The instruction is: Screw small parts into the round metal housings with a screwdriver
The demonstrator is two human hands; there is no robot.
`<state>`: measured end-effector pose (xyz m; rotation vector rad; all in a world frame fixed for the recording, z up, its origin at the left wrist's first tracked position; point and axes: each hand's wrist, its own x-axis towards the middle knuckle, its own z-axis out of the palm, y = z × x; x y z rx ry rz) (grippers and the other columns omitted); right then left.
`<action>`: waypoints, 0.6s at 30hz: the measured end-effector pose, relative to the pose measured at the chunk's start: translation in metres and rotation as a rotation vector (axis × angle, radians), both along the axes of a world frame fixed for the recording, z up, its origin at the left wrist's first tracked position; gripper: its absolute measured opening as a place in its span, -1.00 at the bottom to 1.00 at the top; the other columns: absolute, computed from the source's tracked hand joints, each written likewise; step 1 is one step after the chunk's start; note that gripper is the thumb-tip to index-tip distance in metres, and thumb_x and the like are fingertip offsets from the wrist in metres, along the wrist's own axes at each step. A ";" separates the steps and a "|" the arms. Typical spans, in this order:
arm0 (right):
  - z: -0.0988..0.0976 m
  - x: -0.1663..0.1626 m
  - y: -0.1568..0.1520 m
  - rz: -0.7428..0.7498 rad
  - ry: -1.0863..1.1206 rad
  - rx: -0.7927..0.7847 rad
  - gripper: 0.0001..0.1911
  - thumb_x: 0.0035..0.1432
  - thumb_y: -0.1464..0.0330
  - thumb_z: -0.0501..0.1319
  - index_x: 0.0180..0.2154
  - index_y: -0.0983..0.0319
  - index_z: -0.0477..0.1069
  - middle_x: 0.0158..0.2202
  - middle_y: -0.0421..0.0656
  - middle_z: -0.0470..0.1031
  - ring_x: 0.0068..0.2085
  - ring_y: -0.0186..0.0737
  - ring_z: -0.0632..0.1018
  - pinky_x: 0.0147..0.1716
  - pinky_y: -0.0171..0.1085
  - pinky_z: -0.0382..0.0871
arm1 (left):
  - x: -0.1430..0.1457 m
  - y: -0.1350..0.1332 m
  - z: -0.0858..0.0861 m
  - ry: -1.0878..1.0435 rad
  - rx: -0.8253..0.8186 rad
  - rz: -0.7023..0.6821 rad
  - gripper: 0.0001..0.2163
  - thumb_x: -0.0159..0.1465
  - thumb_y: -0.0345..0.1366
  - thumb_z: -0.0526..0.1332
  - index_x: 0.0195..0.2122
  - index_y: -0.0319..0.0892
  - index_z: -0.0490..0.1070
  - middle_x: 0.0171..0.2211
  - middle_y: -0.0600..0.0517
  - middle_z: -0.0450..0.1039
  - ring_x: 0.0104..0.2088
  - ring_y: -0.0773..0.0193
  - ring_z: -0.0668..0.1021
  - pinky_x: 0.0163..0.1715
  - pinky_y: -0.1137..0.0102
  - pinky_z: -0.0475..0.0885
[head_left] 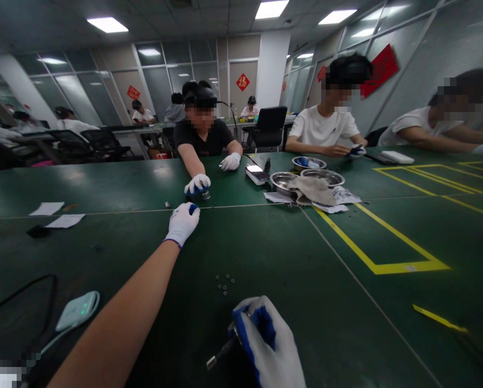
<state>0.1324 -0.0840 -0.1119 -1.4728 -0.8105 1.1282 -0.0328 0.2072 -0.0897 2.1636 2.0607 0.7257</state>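
My left hand (pixel 183 223), in a white glove with blue coating, reaches far forward over the green table (pixel 144 275). Its fingers are curled, and whatever they may hold is hidden. Just beyond it, a co-worker's gloved hand (pixel 197 184) is at a small shiny metal part (pixel 206 194). In the foreground my right hand (pixel 267 339), gloved the same way, is closed around a slim tool (pixel 223 350) with a dark shaft and a bright metal tip pointing down-left. Several small nuts (pixel 225 283) lie loose on the table between my hands.
Metal bowls (pixel 282 182) with a grey cloth (pixel 313 191) and papers stand at centre right, near a small scale-like device (pixel 257 174). Left lie paper slips (pixel 65 221) and a pale green cabled device (pixel 78 311). Yellow tape (pixel 406 267) marks the right side. Co-workers sit opposite.
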 end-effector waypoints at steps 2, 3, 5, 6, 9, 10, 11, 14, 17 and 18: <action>0.000 0.001 -0.001 0.011 -0.001 0.018 -0.57 0.10 -0.08 0.35 -0.22 0.12 0.59 -0.28 -0.07 0.64 -0.17 0.07 0.63 -0.22 -0.10 0.54 | 0.001 0.000 0.000 0.009 0.004 -0.001 -0.77 0.36 -0.22 0.15 -0.16 -0.12 0.61 -0.10 -0.13 0.64 -0.04 -0.01 0.64 0.01 0.22 0.50; -0.001 0.002 -0.001 0.016 -0.001 0.027 -0.57 0.11 -0.08 0.35 -0.22 0.12 0.59 -0.28 -0.06 0.64 -0.17 0.09 0.63 -0.22 -0.09 0.55 | 0.002 0.000 -0.001 0.019 0.006 -0.005 -0.78 0.36 -0.22 0.16 -0.17 -0.12 0.61 -0.09 -0.13 0.64 -0.04 -0.01 0.63 0.02 0.22 0.50; -0.001 0.003 -0.002 0.024 -0.008 0.036 -0.58 0.12 -0.08 0.34 -0.23 0.11 0.59 -0.28 -0.05 0.65 -0.17 0.11 0.64 -0.23 -0.06 0.55 | 0.003 0.000 -0.001 0.042 0.007 -0.023 -0.79 0.36 -0.21 0.17 -0.18 -0.11 0.60 -0.09 -0.13 0.63 -0.04 -0.01 0.63 0.02 0.22 0.51; -0.001 0.003 -0.002 0.027 -0.016 0.034 -0.59 0.12 -0.08 0.34 -0.23 0.10 0.59 -0.28 -0.05 0.65 -0.17 0.13 0.64 -0.24 -0.05 0.55 | 0.003 0.000 -0.002 0.054 0.005 -0.032 -0.79 0.36 -0.21 0.17 -0.19 -0.10 0.60 -0.09 -0.12 0.63 -0.04 0.00 0.63 0.01 0.23 0.51; -0.001 0.004 -0.002 0.034 -0.032 0.018 -0.61 0.09 -0.08 0.36 -0.25 0.07 0.60 -0.29 -0.05 0.65 -0.17 0.17 0.65 -0.28 -0.03 0.55 | 0.004 0.000 -0.003 0.080 0.001 -0.051 -0.79 0.36 -0.19 0.17 -0.17 -0.09 0.60 -0.09 -0.12 0.62 -0.05 0.00 0.62 0.00 0.22 0.52; -0.001 0.004 -0.002 0.035 -0.029 0.015 -0.61 0.07 -0.08 0.37 -0.26 0.06 0.60 -0.29 -0.06 0.65 -0.17 0.17 0.65 -0.28 -0.03 0.55 | 0.005 0.000 -0.003 0.086 -0.001 -0.053 -0.79 0.36 -0.19 0.17 -0.17 -0.09 0.60 -0.08 -0.12 0.62 -0.05 0.00 0.62 -0.01 0.22 0.52; 0.000 0.004 -0.002 0.034 -0.022 0.016 -0.61 0.06 -0.08 0.38 -0.25 0.06 0.60 -0.29 -0.06 0.65 -0.18 0.17 0.65 -0.28 -0.03 0.55 | 0.005 -0.001 -0.002 0.091 -0.005 -0.054 -0.79 0.36 -0.19 0.17 -0.15 -0.10 0.60 -0.07 -0.12 0.61 -0.04 0.00 0.62 -0.01 0.22 0.52; 0.003 0.003 -0.002 0.025 0.013 0.024 -0.56 0.08 -0.11 0.36 -0.24 0.10 0.59 -0.27 -0.05 0.65 -0.18 0.11 0.64 -0.24 -0.06 0.55 | 0.007 -0.004 0.000 0.110 -0.026 -0.048 -0.77 0.37 -0.19 0.17 -0.11 -0.10 0.59 -0.04 -0.13 0.59 -0.02 -0.02 0.61 0.00 0.21 0.52; 0.006 0.001 -0.002 0.033 0.034 0.034 -0.53 0.14 -0.13 0.31 -0.25 0.14 0.57 -0.24 -0.04 0.65 -0.21 0.05 0.64 -0.22 -0.09 0.55 | 0.010 -0.006 0.002 0.136 -0.044 -0.048 -0.76 0.38 -0.18 0.17 -0.09 -0.11 0.59 -0.02 -0.14 0.57 0.01 -0.04 0.60 0.02 0.20 0.51; 0.006 0.001 -0.002 0.038 0.036 0.040 -0.53 0.15 -0.13 0.30 -0.26 0.14 0.57 -0.25 -0.03 0.65 -0.22 0.04 0.64 -0.22 -0.09 0.55 | 0.011 -0.006 0.003 0.142 -0.047 -0.050 -0.76 0.38 -0.19 0.17 -0.09 -0.11 0.59 -0.02 -0.15 0.56 0.02 -0.04 0.60 0.03 0.19 0.51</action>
